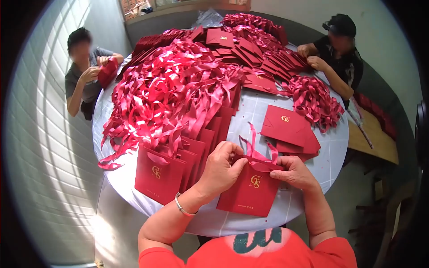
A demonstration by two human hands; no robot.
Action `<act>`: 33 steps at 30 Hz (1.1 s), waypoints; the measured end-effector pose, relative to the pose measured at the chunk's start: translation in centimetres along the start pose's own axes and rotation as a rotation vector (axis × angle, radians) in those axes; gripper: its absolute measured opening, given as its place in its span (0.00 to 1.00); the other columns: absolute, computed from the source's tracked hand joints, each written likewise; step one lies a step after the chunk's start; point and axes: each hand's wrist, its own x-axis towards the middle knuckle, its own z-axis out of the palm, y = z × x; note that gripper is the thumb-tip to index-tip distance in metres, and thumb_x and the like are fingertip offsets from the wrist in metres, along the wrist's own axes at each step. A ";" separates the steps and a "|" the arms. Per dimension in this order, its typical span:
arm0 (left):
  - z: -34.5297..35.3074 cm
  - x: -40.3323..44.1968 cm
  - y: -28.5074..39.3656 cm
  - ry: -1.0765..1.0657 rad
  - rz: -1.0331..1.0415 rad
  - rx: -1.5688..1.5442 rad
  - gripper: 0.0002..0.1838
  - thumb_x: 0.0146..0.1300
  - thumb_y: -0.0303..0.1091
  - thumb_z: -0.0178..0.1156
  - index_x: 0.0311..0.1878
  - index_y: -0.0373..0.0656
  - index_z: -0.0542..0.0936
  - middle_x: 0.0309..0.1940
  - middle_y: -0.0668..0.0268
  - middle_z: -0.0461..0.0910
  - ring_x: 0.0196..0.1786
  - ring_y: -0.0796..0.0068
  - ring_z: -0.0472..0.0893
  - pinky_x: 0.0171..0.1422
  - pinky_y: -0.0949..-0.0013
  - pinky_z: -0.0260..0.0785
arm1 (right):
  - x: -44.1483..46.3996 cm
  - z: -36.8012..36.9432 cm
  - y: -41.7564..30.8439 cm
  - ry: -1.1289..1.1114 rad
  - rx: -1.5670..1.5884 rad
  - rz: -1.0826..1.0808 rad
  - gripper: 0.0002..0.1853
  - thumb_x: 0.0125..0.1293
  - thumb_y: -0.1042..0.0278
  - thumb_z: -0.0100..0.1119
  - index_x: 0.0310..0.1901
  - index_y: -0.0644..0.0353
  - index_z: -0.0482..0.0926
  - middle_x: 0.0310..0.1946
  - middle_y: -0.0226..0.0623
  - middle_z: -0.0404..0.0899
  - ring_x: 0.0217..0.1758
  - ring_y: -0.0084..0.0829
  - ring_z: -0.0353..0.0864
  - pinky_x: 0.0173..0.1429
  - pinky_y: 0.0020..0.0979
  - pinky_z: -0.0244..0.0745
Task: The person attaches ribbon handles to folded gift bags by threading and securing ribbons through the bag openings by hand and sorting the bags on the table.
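A red paper bag with gold lettering (248,192) lies near the front edge of the round table. At its top left corner, my left hand (225,164) pinches the upper edge and ribbon between thumb and fingers. My right hand (295,172) closes on the ribbon at the bag's top right. A pink ribbon (253,138) loops up between my hands. Just left of them stands a row of finished-looking red bags with ribbon handles (158,178). Beyond my right hand, flat red bags (286,125) lie in a small stack.
Pink ribbons (165,85) heap over the table's left and middle, with a smaller ribbon pile (315,100) at right. Red bags (241,51) are stacked at the back. One person (85,67) sits left, another (342,53) right, both handling items at the white-covered table (129,187).
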 end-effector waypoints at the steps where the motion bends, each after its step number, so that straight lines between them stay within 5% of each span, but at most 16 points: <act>1: 0.2 0.0 -0.1 0.070 0.101 0.039 0.15 0.58 0.23 0.69 0.47 0.36 0.76 0.47 0.61 0.75 0.47 0.75 0.79 0.50 0.72 0.75 | 0.2 0.2 0.0 0.104 -0.055 -0.070 0.11 0.64 0.67 0.71 0.44 0.63 0.84 0.31 0.20 0.80 0.33 0.12 0.74 0.34 0.19 0.69; 3: 0.7 -0.2 0.0 0.204 0.228 0.139 0.20 0.56 0.24 0.69 0.52 0.36 0.75 0.60 0.51 0.71 0.62 0.56 0.76 0.64 0.61 0.71 | 0.6 1.0 -0.6 0.265 -0.049 -0.179 0.08 0.66 0.71 0.67 0.45 0.63 0.83 0.34 0.21 0.81 0.36 0.12 0.75 0.36 0.18 0.69; 5: 0.6 -0.5 1.4 0.328 0.454 0.309 0.23 0.54 0.24 0.69 0.54 0.37 0.75 0.65 0.43 0.67 0.67 0.41 0.70 0.72 0.54 0.63 | 1.2 1.9 -1.1 0.387 0.127 -0.242 0.09 0.70 0.70 0.63 0.49 0.62 0.81 0.35 0.23 0.82 0.33 0.12 0.75 0.33 0.18 0.69; 8: 1.1 -2.0 3.7 0.367 0.835 0.327 0.20 0.57 0.27 0.66 0.54 0.40 0.77 0.66 0.47 0.71 0.69 0.43 0.71 0.71 0.44 0.62 | 1.7 1.4 -1.1 0.284 0.246 -0.295 0.11 0.75 0.65 0.59 0.52 0.62 0.78 0.35 0.26 0.82 0.23 0.13 0.70 0.26 0.18 0.64; 10: 1.0 -4.2 5.2 0.172 1.036 0.332 0.10 0.65 0.30 0.58 0.49 0.42 0.79 0.63 0.50 0.77 0.67 0.47 0.75 0.70 0.47 0.64 | 2.3 2.3 -2.6 0.181 0.240 -0.348 0.11 0.76 0.67 0.57 0.52 0.64 0.78 0.35 0.29 0.82 0.26 0.16 0.74 0.27 0.21 0.68; 12: 1.5 -5.2 5.9 0.117 1.289 0.475 0.13 0.67 0.36 0.54 0.50 0.42 0.80 0.59 0.53 0.80 0.66 0.56 0.77 0.72 0.56 0.63 | 2.5 4.8 -6.0 0.077 0.201 -0.339 0.10 0.75 0.70 0.57 0.52 0.66 0.77 0.34 0.31 0.81 0.28 0.18 0.76 0.28 0.22 0.70; 15: 3.0 -5.5 5.6 0.100 1.462 0.426 0.16 0.61 0.40 0.53 0.43 0.39 0.82 0.54 0.53 0.83 0.67 0.53 0.76 0.74 0.56 0.63 | 4.4 8.8 -8.6 -0.134 0.102 -0.376 0.13 0.72 0.77 0.58 0.56 0.66 0.77 0.37 0.31 0.81 0.29 0.19 0.78 0.29 0.24 0.74; 21: 3.1 -5.6 5.1 0.088 1.487 0.379 0.14 0.52 0.37 0.56 0.33 0.35 0.81 0.49 0.45 0.83 0.67 0.46 0.75 0.77 0.48 0.60 | 8.8 18.4 -7.8 -0.193 -0.257 -0.411 0.14 0.67 0.72 0.69 0.50 0.67 0.78 0.32 0.30 0.81 0.30 0.18 0.80 0.30 0.22 0.77; 25: 2.3 -4.8 4.8 0.154 1.433 0.350 0.11 0.50 0.35 0.58 0.30 0.36 0.79 0.42 0.50 0.84 0.60 0.49 0.79 0.75 0.48 0.63 | 8.5 19.6 -7.2 -0.238 -0.045 -0.341 0.19 0.66 0.70 0.70 0.54 0.66 0.76 0.33 0.29 0.82 0.31 0.18 0.80 0.32 0.22 0.78; 30: -0.4 -5.9 7.1 0.139 1.311 0.405 0.15 0.51 0.32 0.59 0.39 0.31 0.79 0.40 0.53 0.84 0.50 0.51 0.84 0.64 0.52 0.74 | 8.5 18.9 -6.3 -0.190 -0.105 -0.368 0.19 0.66 0.71 0.70 0.55 0.65 0.75 0.35 0.29 0.82 0.34 0.17 0.80 0.36 0.21 0.77; 33: -3.5 -7.7 8.8 0.143 1.037 0.486 0.16 0.53 0.32 0.60 0.43 0.33 0.80 0.38 0.55 0.82 0.45 0.56 0.85 0.57 0.53 0.78 | 8.9 19.1 -5.7 -0.016 -0.369 -0.653 0.19 0.61 0.70 0.75 0.50 0.66 0.79 0.36 0.30 0.81 0.34 0.17 0.78 0.37 0.21 0.76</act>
